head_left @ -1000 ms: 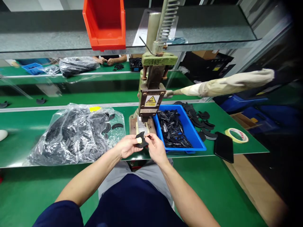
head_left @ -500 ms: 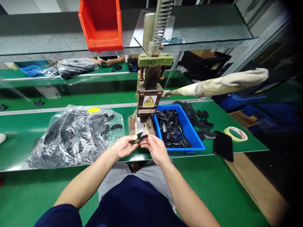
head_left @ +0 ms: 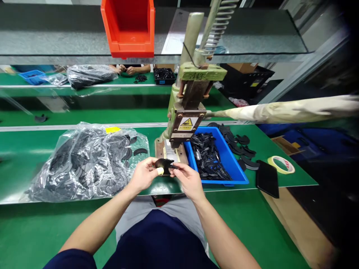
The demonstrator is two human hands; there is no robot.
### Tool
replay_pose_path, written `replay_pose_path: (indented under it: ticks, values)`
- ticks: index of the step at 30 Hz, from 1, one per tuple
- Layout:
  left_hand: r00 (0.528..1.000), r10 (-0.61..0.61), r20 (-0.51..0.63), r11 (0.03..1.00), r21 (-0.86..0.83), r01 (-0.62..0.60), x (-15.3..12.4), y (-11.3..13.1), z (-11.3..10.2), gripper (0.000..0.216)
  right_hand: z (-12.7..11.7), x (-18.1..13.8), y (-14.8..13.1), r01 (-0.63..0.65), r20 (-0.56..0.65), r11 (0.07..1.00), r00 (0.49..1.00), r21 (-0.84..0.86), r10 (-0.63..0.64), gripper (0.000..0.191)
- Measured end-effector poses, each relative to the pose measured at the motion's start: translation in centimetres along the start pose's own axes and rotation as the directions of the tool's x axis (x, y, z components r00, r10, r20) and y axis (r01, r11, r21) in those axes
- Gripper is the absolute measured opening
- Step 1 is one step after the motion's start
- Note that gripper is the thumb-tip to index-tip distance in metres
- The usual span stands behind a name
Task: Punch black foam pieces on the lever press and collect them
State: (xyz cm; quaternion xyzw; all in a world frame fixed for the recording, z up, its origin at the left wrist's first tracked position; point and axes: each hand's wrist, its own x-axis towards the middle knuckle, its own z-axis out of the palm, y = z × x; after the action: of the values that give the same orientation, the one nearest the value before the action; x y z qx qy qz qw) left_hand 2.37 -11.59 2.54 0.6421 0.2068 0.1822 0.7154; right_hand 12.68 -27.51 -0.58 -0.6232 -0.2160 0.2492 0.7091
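Observation:
Just in front of the hand press (head_left: 187,123), my left hand (head_left: 144,175) pinches a curved black plastic piece (head_left: 162,163), with yellow tape around the thumb tip. My right hand (head_left: 190,181) is closed on a small thin black clip-like part (head_left: 173,167), its end against the curved piece. Whether the two parts are joined cannot be made out. Behind my hands lies the press base (head_left: 183,155), with a pale metal fixture on it. To the right, a blue bin (head_left: 238,175) holds many small black parts.
A clear plastic bag (head_left: 84,164) of curved black pieces lies on the left. Loose curved pieces (head_left: 246,151), a black phone-like slab (head_left: 267,178) and a tape roll (head_left: 293,168) are at right. The cloth-wrapped press lever (head_left: 266,112) juts right. A co-worker's hands (head_left: 130,70) show behind.
My left hand has turned the curved piece so its broad dark face shows, with the thumb now in front. My right hand stays close beside it. The camera view has shifted and tilted slightly.

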Motion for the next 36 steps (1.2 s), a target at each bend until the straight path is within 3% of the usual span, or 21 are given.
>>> replay_pose_path:
  ticks: [7, 14, 21, 28, 32, 36]
  values:
    - [0.994, 0.094, -0.054, 0.982, 0.17, -0.084, -0.1, -0.5, -1.7, 0.019, 0.8, 0.5, 0.1, -0.046, 0.033, 0.999, 0.998, -0.012, 0.046, 0.043]
    - [0.948, 0.27, 0.171, 0.928, 0.215, -0.303, 0.0, 0.4, -4.2, 0.009, 1.2, 1.9, 0.5, -0.079, 0.063, 0.996, 0.995, -0.035, 0.081, 0.038]
    - [0.979, 0.119, 0.167, 0.982, 0.127, -0.141, 0.5, 0.3, -5.8, 0.013, 2.3, 3.1, 1.2, -0.137, 0.072, 0.99, 0.988, -0.035, 0.139, 0.043]
    - [0.968, 0.127, 0.217, 0.967, 0.191, -0.17, 0.9, 0.6, -7.3, 0.015, 3.9, 4.4, 1.4, -0.18, 0.024, 0.983, 0.983, -0.036, 0.181, 0.05]
    - [0.975, 0.161, 0.155, 0.948, 0.252, -0.196, 2.0, 1.7, -9.1, 0.011, 4.3, 4.7, 1.0, -0.178, -0.039, 0.983, 0.984, -0.041, 0.177, 0.053]
    - [0.942, 0.328, -0.069, 0.846, 0.465, -0.26, 8.0, 2.7, -13.7, 0.012, 3.1, 4.0, 0.8, -0.207, -0.056, 0.976, 0.978, -0.074, 0.203, 0.046]
